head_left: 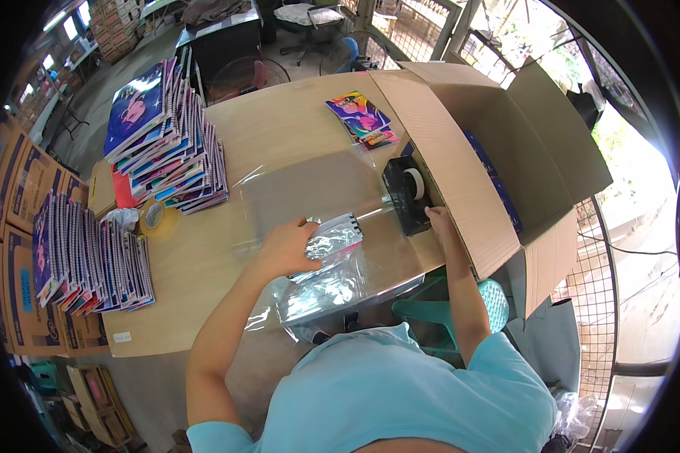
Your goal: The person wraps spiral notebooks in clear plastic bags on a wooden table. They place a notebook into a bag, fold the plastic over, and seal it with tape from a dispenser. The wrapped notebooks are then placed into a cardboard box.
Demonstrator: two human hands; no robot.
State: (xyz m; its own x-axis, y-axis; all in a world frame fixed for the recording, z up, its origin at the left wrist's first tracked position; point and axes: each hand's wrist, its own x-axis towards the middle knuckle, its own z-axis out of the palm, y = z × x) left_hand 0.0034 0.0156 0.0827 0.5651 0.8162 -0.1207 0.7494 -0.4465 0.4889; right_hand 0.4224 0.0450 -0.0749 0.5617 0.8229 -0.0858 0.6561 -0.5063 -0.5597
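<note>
In front of me on the table lies a small spiral-bound notebook bundle in a clear plastic bag. My left hand is closed over its left side, thumb and fingers gripping it through the film. To the right stands a black tape dispenser with a white-cored roll. My right hand is at the dispenser's near end, fingers pinched together. Whatever is between those fingers is too small to make out. More clear plastic bags lie flat beyond the bundle and overhang the table's near edge.
Tall stacks of spiral notebooks and a second row fill the left side. Tape rolls sit beside them. Colourful booklets lie at the back. An open carton stands on the right, above a green stool.
</note>
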